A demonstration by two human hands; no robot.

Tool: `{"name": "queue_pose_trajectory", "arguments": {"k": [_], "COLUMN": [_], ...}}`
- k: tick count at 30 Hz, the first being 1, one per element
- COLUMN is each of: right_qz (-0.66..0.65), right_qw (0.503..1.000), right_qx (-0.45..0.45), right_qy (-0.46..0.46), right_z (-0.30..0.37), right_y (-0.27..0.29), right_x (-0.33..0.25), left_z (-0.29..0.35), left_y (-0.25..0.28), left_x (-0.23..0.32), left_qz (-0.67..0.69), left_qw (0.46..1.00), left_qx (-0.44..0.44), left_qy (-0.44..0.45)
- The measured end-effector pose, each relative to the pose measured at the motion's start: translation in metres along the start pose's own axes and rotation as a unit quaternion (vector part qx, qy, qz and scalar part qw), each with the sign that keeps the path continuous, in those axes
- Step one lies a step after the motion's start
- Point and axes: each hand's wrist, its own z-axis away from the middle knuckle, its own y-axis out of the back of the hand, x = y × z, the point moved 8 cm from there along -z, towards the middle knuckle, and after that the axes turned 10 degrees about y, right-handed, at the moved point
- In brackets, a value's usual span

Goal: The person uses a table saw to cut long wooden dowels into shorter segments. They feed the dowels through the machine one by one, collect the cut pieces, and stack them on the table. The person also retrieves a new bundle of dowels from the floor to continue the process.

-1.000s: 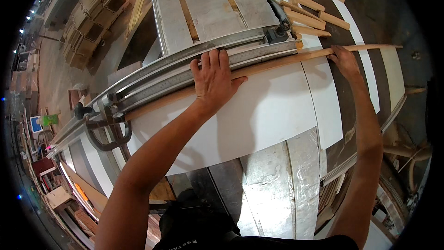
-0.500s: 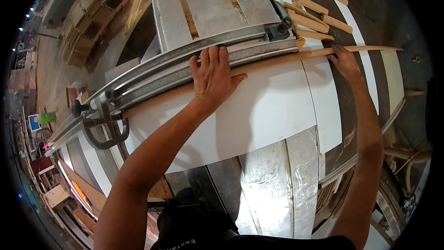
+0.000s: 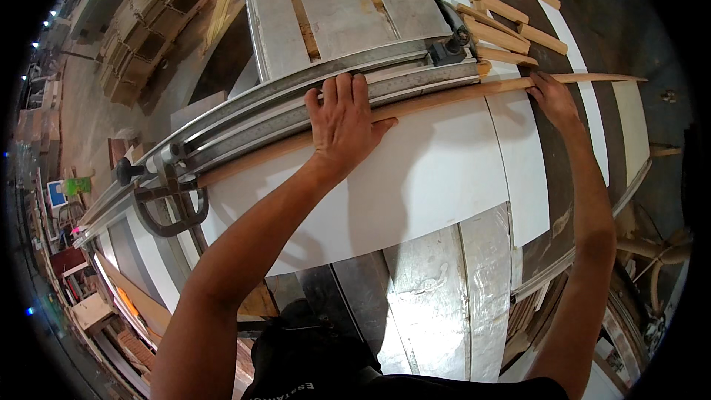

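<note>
A long, narrow wooden strip (image 3: 437,101) lies along the front of a metal fence rail (image 3: 296,96), its right end reaching past the rail. My left hand (image 3: 343,122) is closed over the rail and strip, fingers hooked across the metal and thumb on the strip's near side. Farther right, my right hand (image 3: 553,100) grips the same strip between thumb and fingers, beyond the rail's end. A dark C-shaped clamp (image 3: 172,204) sits at the rail's left end, close to the strip's left end. White sheet (image 3: 444,170) lies beneath the strip.
Several short wooden offcuts (image 3: 503,30) lie beyond my right hand. A black knob fitting (image 3: 449,50) stands at the rail's right end. Behind the rail is a slotted metal table (image 3: 341,7). Stacked boards (image 3: 152,33) stand on the floor at far left.
Both hands keep their hold on the strip in nearly the same places. The whole view has shifted very slightly; nothing else visibly moves.
</note>
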Motion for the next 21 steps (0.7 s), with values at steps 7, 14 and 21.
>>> {"name": "queue_pose_trajectory", "arguments": {"k": [7,14,21], "right_qz": [-0.01,-0.007,-0.006], "right_qw": [1.0,1.0,1.0], "right_qx": [-0.01,-0.01,0.002], "right_qy": [-0.007,-0.018,-0.009], "right_z": [0.0005,0.0001,0.0016], "right_y": [-0.0003,0.0003,0.001], "right_x": [0.0016,-0.0008,-0.0002], "left_z": [-0.0001,0.0002,0.0002], "left_y": [-0.0012,-0.0006,-0.0012], "left_x": [0.0004,-0.0005,0.0003], "left_qz": [0.003,-0.002,-0.001], "left_qw": [1.0,1.0,1.0], "left_qx": [-0.004,0.0,-0.004], "left_qy": [-0.001,-0.004,-0.005]}}
